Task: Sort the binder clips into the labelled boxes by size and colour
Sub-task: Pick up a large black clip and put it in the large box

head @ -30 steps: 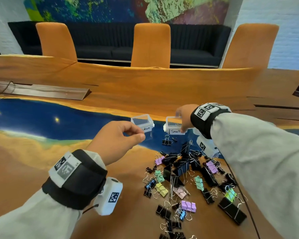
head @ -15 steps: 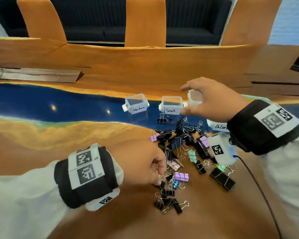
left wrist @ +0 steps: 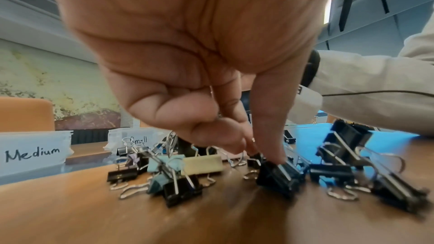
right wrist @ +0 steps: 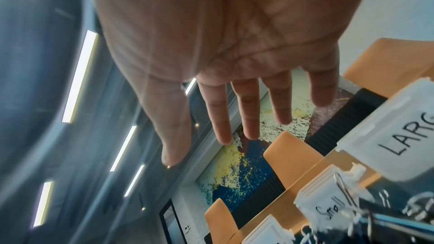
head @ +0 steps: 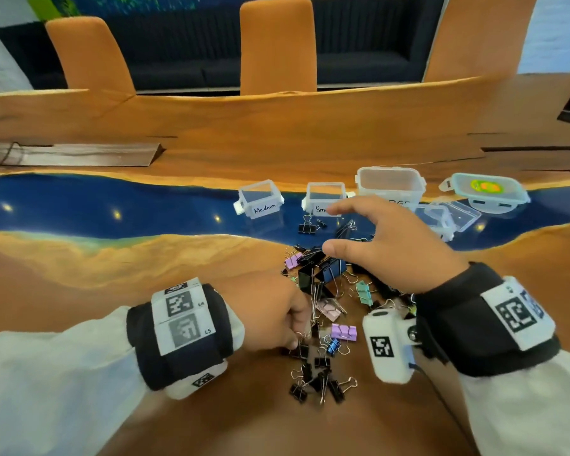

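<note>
Both hands over the binder-clip pile on the wood-and-blue table (head: pixel 79 264)

Boxes stand at 12 o'clock of the pile: LARGE box (head: pixel 390 185), Medium box (head: pixel 260 200), Small box (head: pixel 324 199); right hand (head: pixel 389 248) hovers at the pile's (head: pixel 323 307) 1 o'clock, fingers spread, holding nothing; left hand (head: pixel 273 315) at 9 o'clock, fingers curled down, fingertip on a small black clip (left wrist: pixel 279 175); whether it grips, I cannot tell

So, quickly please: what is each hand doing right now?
Left hand: fingers curled, pinching a small black metal binder clip in the pile.
Right hand: open, fingers spread, holding nothing.
</note>
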### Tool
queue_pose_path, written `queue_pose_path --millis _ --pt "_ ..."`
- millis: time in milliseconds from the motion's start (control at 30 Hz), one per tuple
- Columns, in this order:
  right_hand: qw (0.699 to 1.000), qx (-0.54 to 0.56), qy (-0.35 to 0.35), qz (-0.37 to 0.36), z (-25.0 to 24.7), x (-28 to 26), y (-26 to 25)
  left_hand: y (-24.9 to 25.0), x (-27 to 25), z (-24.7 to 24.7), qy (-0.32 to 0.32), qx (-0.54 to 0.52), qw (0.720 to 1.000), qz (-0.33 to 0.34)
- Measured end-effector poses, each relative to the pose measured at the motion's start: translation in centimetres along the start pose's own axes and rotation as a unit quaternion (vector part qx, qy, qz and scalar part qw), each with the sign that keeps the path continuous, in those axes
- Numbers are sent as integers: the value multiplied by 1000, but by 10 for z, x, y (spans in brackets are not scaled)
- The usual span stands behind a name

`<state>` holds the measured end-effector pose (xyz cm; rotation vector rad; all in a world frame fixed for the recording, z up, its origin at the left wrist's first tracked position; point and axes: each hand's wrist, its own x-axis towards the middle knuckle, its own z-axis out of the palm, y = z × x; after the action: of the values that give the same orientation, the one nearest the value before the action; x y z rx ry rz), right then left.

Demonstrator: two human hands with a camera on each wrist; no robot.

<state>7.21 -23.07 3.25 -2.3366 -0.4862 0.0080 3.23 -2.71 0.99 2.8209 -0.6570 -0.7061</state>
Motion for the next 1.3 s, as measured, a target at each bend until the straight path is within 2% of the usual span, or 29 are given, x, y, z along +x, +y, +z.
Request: queue_pose_path --millis 100,200,300,400,533,700,867,1033,1200,1300 --pt "999 44 8 -2 9 -5 3 -12 -5 -9 18 -65 998 3" --pt "992 126 2 -19 13 -11 1 -21 -12 -24 81 -147 986 8" --pt "976 211 -28 -47 13 -15 -2 -22 -13 -36 160 -285 945 13" --pt "970 232 -37 -60 16 -14 -1 -15 -9 -41 203 -372 906 12" --pt "971 232 -17 -59 17 -13 5 -7 -2 -34 235 -399 886 7" --pt "974 219 -39 -47 17 -13 7 -9 -2 -30 255 -400 880 1" --pt "978 207 -8 -7 24 -11 10 0 -12 -30 312 -313 896 33" --pt "975 221 10 16 21 -10 11 11 -20 -28 340 -237 907 79" --pt "959 281 29 15 18 -10 9 4 -19 -30 336 -351 872 58" --pt "929 369 27 21 18 -8 10 -3 -14 -30 317 -431 844 36"
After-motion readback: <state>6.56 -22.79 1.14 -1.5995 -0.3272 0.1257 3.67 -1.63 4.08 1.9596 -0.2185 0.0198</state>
